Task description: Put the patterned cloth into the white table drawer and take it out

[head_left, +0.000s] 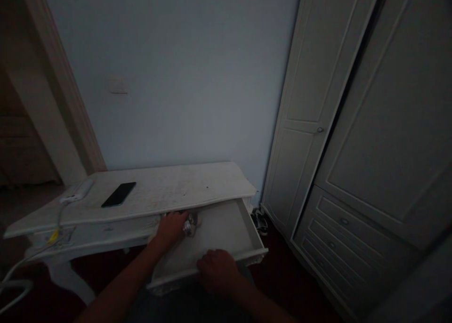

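Observation:
A white drawer [226, 224] is pulled out of a white table [187, 184]. My left hand [172, 226] reaches into its back left part, fingers curled beside a small bundle of shiny, crumpled items [190, 224]. What those fingers hold is partly hidden and too dark to name. My right hand [216, 266] is closed over the top edge of the drawer's front panel.
On the tabletop lie a dark phone [119, 194] and a white power strip [78, 189] with a cable hanging off the left side. To the right stands a tall wardrobe [303, 125], with shoes [260, 222] on the floor by it. A wall switch [117, 84] is behind.

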A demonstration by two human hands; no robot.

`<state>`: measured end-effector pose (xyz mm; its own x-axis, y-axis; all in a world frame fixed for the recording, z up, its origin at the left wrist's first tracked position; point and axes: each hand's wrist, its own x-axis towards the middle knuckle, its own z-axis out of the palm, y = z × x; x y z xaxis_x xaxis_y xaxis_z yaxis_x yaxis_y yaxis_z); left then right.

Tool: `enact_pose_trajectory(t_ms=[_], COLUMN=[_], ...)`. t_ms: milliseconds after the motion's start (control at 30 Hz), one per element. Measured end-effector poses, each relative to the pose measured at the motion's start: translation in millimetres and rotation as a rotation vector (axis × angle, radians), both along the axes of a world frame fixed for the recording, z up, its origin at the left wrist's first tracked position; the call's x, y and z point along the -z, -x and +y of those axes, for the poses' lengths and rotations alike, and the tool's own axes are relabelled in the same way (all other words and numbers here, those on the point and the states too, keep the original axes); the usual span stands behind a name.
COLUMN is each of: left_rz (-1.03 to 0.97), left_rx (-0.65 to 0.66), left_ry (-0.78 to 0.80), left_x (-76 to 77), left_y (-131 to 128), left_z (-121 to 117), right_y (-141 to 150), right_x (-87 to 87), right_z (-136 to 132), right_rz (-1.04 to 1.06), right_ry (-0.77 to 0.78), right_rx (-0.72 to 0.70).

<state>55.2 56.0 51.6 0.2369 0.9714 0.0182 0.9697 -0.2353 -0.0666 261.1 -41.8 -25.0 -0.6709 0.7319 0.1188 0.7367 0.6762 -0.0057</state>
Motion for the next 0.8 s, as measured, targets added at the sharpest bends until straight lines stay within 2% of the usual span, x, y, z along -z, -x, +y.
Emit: enact_pose_trajectory(t_ms=[100, 233, 433, 500, 633, 700, 800], left_rz=[-0.014, -0.061, -0.149, -0.147, -0.106, -0.080, -0.060], left_rx=[-0.007, 0.035, 0.350, 0.389, 0.291, 0.194, 0.055], left_ry=[-0.005, 0.048, 0.222, 0.243, 0.192, 0.150, 0.106], left_x=[12.4, 33.3, 54.0, 57.3, 56.0, 53.2, 50.8], left_y=[-11, -27, -57, -61, -44, -27, -7], left_z=[10, 6, -10, -10, -5, -2, 1], right_y=[0, 0, 1, 1, -14, -33, -70], right_x=[1.1, 4.8, 4.3, 4.9, 8.7, 8.4, 3.7], right_z=[0, 0, -1, 0, 4, 9, 15], right_rz=[-0.007, 0.011, 0.031, 0.043, 0.036, 0.020, -0.033], right_ry=[-0.009, -0.028, -0.012, -0.020, -0.034, -0.033, -0.023], right_rx=[0.009, 0.008, 0.002, -0.004, -0.067, -0.087, -0.043])
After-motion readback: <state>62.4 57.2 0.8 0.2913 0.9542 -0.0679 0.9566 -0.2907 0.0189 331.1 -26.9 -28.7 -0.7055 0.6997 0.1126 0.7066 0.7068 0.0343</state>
